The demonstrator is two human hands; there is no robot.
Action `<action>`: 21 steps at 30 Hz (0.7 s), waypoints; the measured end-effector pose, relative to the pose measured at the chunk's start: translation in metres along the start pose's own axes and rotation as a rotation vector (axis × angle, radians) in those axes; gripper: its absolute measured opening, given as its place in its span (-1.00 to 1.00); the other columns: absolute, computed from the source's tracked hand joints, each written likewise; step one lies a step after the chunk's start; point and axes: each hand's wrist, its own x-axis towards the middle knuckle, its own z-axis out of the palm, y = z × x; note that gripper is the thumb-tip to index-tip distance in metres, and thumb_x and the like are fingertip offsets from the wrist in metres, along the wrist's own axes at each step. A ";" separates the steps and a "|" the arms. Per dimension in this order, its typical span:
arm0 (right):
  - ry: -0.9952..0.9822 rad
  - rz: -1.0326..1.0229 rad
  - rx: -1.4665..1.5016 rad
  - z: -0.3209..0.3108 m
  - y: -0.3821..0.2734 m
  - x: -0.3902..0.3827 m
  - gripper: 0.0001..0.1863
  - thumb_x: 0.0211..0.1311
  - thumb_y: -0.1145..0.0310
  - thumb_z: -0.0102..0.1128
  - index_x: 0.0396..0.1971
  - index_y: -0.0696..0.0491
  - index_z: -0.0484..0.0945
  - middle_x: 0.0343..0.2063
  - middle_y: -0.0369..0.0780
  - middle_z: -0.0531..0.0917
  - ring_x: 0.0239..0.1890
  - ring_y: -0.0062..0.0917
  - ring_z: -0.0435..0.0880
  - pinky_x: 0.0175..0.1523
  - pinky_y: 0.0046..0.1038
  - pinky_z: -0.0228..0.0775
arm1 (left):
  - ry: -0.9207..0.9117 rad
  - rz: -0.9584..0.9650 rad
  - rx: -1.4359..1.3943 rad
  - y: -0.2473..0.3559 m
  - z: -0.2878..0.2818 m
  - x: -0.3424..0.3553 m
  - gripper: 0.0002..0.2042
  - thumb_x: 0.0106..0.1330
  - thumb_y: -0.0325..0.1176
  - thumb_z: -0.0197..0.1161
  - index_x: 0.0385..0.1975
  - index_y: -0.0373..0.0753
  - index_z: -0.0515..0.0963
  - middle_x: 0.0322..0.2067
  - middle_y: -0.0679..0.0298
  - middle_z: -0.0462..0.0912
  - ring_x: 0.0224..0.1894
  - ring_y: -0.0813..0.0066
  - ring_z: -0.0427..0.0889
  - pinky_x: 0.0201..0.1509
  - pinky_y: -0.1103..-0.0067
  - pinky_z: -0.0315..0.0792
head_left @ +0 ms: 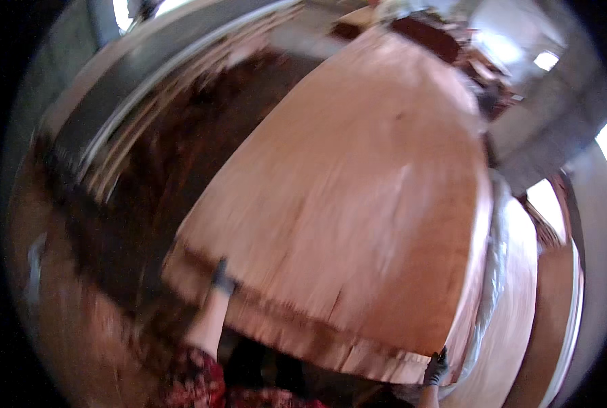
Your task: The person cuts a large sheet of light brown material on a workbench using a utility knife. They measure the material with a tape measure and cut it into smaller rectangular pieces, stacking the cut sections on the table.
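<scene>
A large reddish-brown wood veneer sheet (344, 190) stretches away from me and fills the middle of the view. Beneath its near edge shows another layer of veneer (303, 333) with a ragged edge. My left hand (223, 280), in a dark glove, is at the near edge toward the left corner, thumb on top; its other fingers are hidden or smeared by motion. At the near right corner, my gloved right hand (437, 367) is closed round the sheet's edge.
Along the left runs a stack of thin sheets (140, 129) beside a dark brown strewn floor (181, 136). Clear plastic film (490, 292) hangs by the right side, next to more wood sheets (514, 306). Blurred reddish-brown pieces (429, 37) lie beyond the far end.
</scene>
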 end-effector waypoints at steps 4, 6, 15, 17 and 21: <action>0.024 0.089 0.138 -0.006 0.084 0.020 -0.52 0.15 0.37 0.13 0.10 0.15 0.36 -0.27 -0.33 0.57 -0.42 -0.63 0.44 -0.38 -0.66 0.29 | 0.531 0.104 0.527 -0.018 0.003 0.016 -0.50 0.22 -0.05 0.10 -0.05 -0.39 0.45 -0.10 0.20 0.52 -0.05 0.43 0.44 0.07 0.51 0.31; -0.044 0.075 0.074 -0.006 0.067 0.017 -0.49 0.14 0.35 0.14 0.12 0.12 0.34 -0.33 -0.35 0.56 -0.55 -0.66 0.34 -0.51 -0.64 0.19 | 0.585 0.048 0.478 -0.005 -0.019 0.015 -0.60 0.19 -0.01 0.15 -0.18 -0.22 0.49 -0.29 0.22 0.57 -0.32 0.38 0.56 -0.27 0.43 0.50; 0.076 0.009 0.258 -0.028 0.116 0.066 -0.47 0.13 0.36 0.14 0.15 0.03 0.32 -0.35 -0.35 0.53 -0.68 -0.73 0.15 -0.63 -0.64 0.00 | 0.657 -0.385 0.985 -0.005 0.062 -0.016 -0.58 0.16 0.10 0.10 -0.42 -0.20 0.49 -0.58 0.22 0.52 -0.66 0.39 0.50 -0.76 0.50 0.39; 0.042 -0.006 0.258 -0.033 0.131 0.064 -0.47 0.13 0.38 0.13 0.15 0.04 0.31 -0.34 -0.35 0.53 -0.65 -0.72 0.19 -0.60 -0.64 0.04 | 0.640 -0.339 0.994 -0.010 0.061 -0.016 -0.57 0.16 0.11 0.10 -0.43 -0.21 0.49 -0.61 0.22 0.51 -0.71 0.41 0.48 -0.76 0.51 0.38; -0.161 0.182 0.376 -0.027 0.096 0.031 -0.46 0.14 0.43 0.11 0.17 0.05 0.28 -0.24 -0.32 0.53 -0.54 -0.65 0.33 -0.47 -0.63 0.23 | 0.718 -0.390 0.948 -0.008 0.063 -0.020 -0.56 0.14 0.13 0.12 -0.45 -0.20 0.50 -0.72 0.25 0.50 -0.80 0.43 0.43 -0.79 0.52 0.33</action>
